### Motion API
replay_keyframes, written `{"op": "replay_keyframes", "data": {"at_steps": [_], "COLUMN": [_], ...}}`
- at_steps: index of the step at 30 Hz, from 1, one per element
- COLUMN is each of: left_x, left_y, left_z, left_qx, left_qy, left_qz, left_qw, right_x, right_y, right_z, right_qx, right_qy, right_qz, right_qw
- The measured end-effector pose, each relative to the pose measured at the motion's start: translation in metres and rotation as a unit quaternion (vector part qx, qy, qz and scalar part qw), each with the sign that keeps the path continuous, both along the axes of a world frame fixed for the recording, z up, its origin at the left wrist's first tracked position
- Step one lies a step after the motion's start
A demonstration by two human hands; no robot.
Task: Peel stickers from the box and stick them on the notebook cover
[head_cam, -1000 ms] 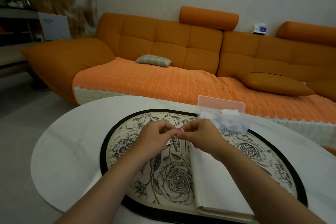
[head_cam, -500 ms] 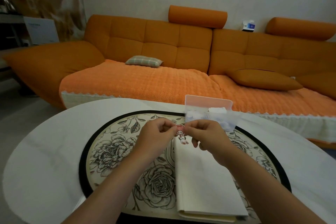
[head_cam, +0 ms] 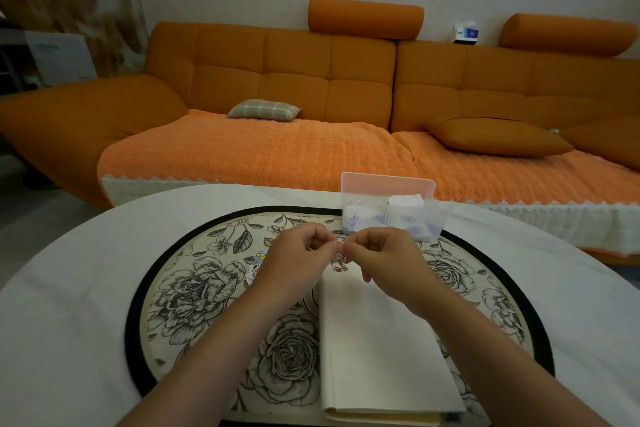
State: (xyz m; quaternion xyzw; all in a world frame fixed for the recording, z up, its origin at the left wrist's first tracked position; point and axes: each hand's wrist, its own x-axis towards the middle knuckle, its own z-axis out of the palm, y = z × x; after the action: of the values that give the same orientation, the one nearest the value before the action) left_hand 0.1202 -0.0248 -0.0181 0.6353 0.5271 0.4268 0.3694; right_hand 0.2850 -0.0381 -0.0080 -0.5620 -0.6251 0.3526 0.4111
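Pinching a small sticker (head_cam: 338, 256) from both sides, I hold my left hand (head_cam: 298, 262) and right hand (head_cam: 386, 262) fingertip to fingertip, the other fingers curled. It hangs over the far end of the notebook (head_cam: 381, 350); whether it touches the cover I cannot tell. The notebook lies closed, cream cover up, on the floral mat (head_cam: 194, 291). The box (head_cam: 393, 215) stands open just beyond my right hand. Loose stickers (head_cam: 259, 257) lie on the mat beside my left hand. The mat rests on a white table (head_cam: 69, 288).
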Motion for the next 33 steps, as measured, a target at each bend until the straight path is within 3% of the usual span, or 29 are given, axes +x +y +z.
{"op": "replay_keyframes", "data": {"at_steps": [3, 15, 17, 20, 22, 24, 26, 29, 31, 33], "left_x": [0.000, 0.002, 0.004, 0.007, 0.009, 0.008, 0.006, 0.001, -0.002, -0.004], "left_y": [0.000, -0.002, -0.004, -0.005, -0.005, -0.004, -0.003, -0.002, -0.003, -0.004], "left_z": [-0.002, -0.004, -0.005, -0.006, -0.006, -0.006, -0.006, -0.003, 0.000, 0.002], "left_qx": [0.018, 0.045, 0.045, 0.055, 0.058, 0.050, 0.043, 0.047, 0.063, 0.080], "left_qy": [0.061, 0.070, 0.063, 0.045, 0.032, 0.015, 0.000, -0.012, -0.010, -0.001], "left_qz": [-0.007, 0.025, 0.029, 0.045, 0.057, 0.062, 0.065, 0.048, 0.017, -0.006], "left_qw": [0.998, 0.996, 0.997, 0.996, 0.996, 0.997, 0.997, 0.998, 0.998, 0.997], "right_x": [0.001, 0.000, -0.003, -0.009, -0.011, -0.011, -0.010, -0.012, -0.009, -0.005], "right_y": [0.003, 0.005, 0.002, 0.000, 0.000, 0.002, 0.002, 0.000, -0.001, -0.003], "right_z": [-0.005, -0.010, -0.011, -0.015, -0.016, -0.017, -0.016, -0.006, 0.002, 0.007], "right_qx": [0.027, 0.102, 0.145, 0.280, 0.343, 0.359, 0.320, 0.149, 0.073, 0.035], "right_qy": [-0.030, -0.106, -0.168, -0.283, -0.295, -0.291, -0.259, -0.029, 0.069, 0.095], "right_qz": [-0.009, -0.048, -0.066, -0.117, -0.129, -0.119, -0.092, -0.031, -0.009, 0.012], "right_qw": [0.999, 0.988, 0.973, 0.910, 0.882, 0.879, 0.906, 0.988, 0.995, 0.995]}}
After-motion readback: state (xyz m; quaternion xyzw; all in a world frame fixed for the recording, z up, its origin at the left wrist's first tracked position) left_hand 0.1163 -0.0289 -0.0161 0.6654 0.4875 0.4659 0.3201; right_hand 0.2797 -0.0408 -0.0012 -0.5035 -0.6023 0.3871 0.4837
